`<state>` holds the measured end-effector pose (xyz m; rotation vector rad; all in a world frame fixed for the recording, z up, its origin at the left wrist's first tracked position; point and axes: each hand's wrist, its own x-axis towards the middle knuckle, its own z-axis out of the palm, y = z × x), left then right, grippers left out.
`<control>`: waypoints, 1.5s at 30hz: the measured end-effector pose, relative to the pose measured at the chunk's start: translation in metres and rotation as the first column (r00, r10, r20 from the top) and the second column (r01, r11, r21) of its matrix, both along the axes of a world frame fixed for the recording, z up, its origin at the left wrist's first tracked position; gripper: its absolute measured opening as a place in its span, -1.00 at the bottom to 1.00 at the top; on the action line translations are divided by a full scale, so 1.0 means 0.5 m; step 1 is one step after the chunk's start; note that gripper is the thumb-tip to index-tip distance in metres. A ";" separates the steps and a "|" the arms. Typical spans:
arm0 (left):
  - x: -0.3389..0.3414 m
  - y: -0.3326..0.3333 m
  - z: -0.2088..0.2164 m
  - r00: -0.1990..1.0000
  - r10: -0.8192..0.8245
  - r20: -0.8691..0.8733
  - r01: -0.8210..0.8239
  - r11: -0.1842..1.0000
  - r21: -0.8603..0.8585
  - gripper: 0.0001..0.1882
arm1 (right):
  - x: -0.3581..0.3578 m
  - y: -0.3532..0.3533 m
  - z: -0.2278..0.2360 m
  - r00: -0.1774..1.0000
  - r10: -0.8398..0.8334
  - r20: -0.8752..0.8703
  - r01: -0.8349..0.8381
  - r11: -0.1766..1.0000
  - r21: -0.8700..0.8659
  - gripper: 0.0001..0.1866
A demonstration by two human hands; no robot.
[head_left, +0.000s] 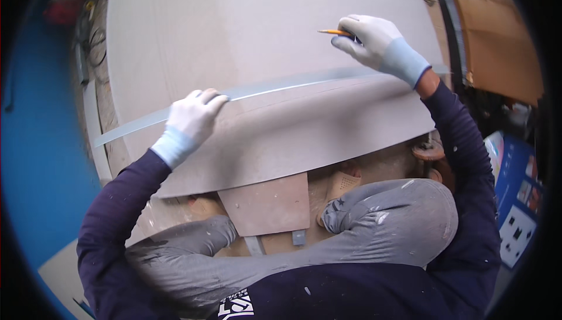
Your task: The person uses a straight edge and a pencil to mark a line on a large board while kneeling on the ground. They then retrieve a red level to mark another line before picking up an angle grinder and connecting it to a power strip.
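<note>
A large pale grey board (281, 16) lies in front of me, and a long, thin metal straightedge (293, 83) crosses it from side to side. My left hand (193, 118), in a white glove with a light blue cuff, is curled on the straightedge left of its middle. Gloved the same way, my right hand (374, 42) pinches an orange pencil (335, 32) beyond the strip. The pencil's tip points left and appears raised off the board. A faint line runs across the board on the near side of the straightedge.
A smaller pinkish-grey board piece (269, 203) lies between my feet, under the near edge. Brown cardboard (497, 39) stands at the far right, and a blue printed box (518, 185) below it. Leftward are a blue surface (41, 144), a pale strip (96, 133) and loose cable (98, 45).
</note>
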<state>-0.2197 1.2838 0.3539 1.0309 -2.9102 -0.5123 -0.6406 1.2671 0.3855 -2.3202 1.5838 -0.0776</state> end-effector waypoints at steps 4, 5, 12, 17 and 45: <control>0.023 -0.059 0.097 0.995 -0.052 -0.085 0.047 0.998 -0.051 -0.72 | -0.022 0.074 0.113 0.995 -0.102 -0.016 0.102 0.995 -0.023 -0.56; 0.027 -0.061 0.130 0.995 -0.029 -0.100 0.023 0.998 -0.061 -0.73 | -0.018 0.098 0.140 0.989 -0.143 -0.037 0.142 0.990 -0.023 -0.56; 0.070 -0.001 0.332 0.990 0.010 -0.139 -0.006 1.000 0.029 -0.75 | 0.059 0.230 0.338 0.993 -0.100 0.064 0.102 0.995 -0.022 -0.68; 0.084 0.084 0.539 0.989 0.077 -0.124 -0.058 0.987 0.149 -0.75 | 0.081 0.342 0.563 0.986 -0.121 0.113 0.102 0.982 0.160 -0.78; -0.052 0.487 1.345 0.751 0.626 0.208 0.127 -0.446 0.886 -0.40 | 0.558 0.912 1.486 0.499 -0.846 0.189 0.840 0.526 0.132 -0.79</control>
